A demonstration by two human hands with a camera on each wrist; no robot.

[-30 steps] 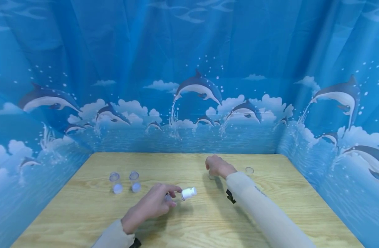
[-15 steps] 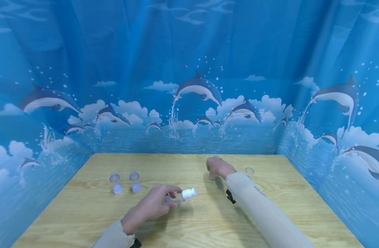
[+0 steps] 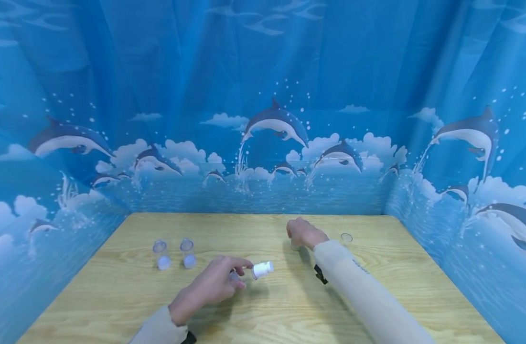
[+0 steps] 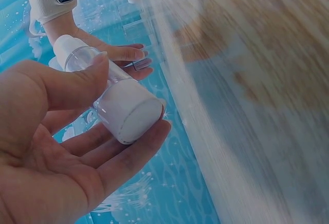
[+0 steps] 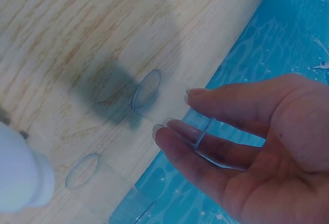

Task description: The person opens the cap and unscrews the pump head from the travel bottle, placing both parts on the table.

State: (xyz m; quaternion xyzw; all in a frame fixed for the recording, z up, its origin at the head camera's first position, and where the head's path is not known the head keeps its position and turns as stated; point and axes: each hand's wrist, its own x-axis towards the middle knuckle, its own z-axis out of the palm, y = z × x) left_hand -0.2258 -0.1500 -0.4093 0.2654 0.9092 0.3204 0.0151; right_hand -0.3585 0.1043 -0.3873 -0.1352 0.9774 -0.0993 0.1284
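Note:
My left hand (image 3: 217, 282) holds a small clear bottle with a white pump top (image 3: 263, 269) above the table, tilted on its side. In the left wrist view thumb and fingers pinch the clear bottle (image 4: 123, 95), its white base facing the camera. Farther off, my right hand (image 3: 305, 233) pinches a clear cylindrical cap (image 5: 163, 98) between thumb and fingers, close to the table surface. Beside it stands a second clear cap (image 5: 97, 188), which shows at the right in the head view as a thin ring (image 3: 346, 237).
Two clear containers, the left one (image 3: 160, 253) and the right one (image 3: 187, 253), are side by side on the left of the wooden table (image 3: 374, 296). Blue dolphin-print curtains (image 3: 263, 95) surround the table at the back and sides.

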